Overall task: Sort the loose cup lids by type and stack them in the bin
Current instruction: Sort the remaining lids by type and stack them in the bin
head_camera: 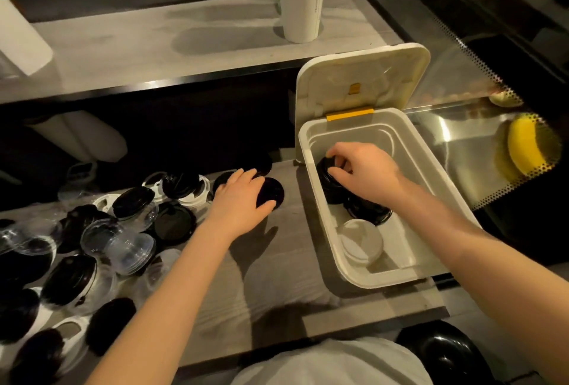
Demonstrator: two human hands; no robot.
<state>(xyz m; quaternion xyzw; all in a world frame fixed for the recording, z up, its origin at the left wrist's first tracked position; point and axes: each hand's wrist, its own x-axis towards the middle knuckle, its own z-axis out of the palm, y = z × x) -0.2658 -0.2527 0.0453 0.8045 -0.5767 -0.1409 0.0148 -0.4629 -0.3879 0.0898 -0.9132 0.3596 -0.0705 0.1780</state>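
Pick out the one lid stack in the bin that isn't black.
The white stack at the bin's near end; the black lids lie beyond it.

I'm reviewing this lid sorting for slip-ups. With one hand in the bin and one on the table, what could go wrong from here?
The black stack under the right hand looks tilted in the bin and may topple. The loose pile mixes black, clear and white lids that overlap, so the left hand might lift two types together.
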